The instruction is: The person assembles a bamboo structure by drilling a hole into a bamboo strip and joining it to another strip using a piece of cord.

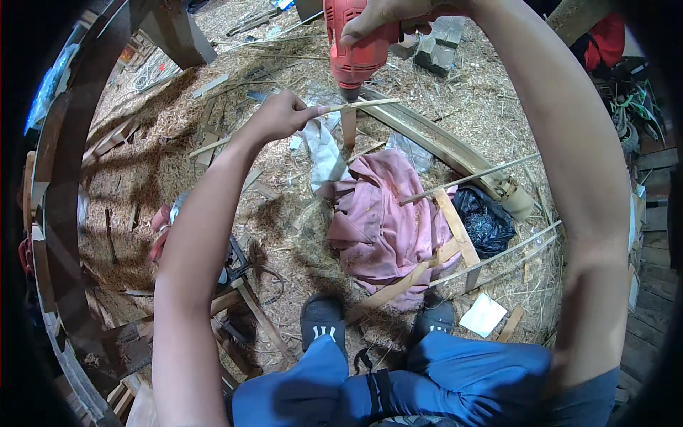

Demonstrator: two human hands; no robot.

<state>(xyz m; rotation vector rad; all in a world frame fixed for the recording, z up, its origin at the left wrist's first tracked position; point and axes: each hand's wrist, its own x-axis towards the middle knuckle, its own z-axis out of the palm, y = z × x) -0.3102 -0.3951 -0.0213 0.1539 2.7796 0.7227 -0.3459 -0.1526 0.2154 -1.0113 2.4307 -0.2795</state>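
Observation:
My right hand (380, 21) grips a red power drill (348, 53) at the top of the head view, its nose pointing down. My left hand (286, 114) pinches a thin wooden strip (377, 102) held crosswise under the drill's chuck. The strip lies at the top of a short upright piece of wood (348, 128); whether the bit touches it is too small to tell. Beyond them, a long pale beam (441, 146) runs diagonally to the right.
A pink cloth (377, 228), black plastic bag (484, 220) and wooden slats (455, 228) lie on the shavings-strewn floor (135, 242) before my feet. Blocks (437, 53) are behind the drill, tools (163, 228) to the left. A curved timber edge (53, 213) runs along the far left.

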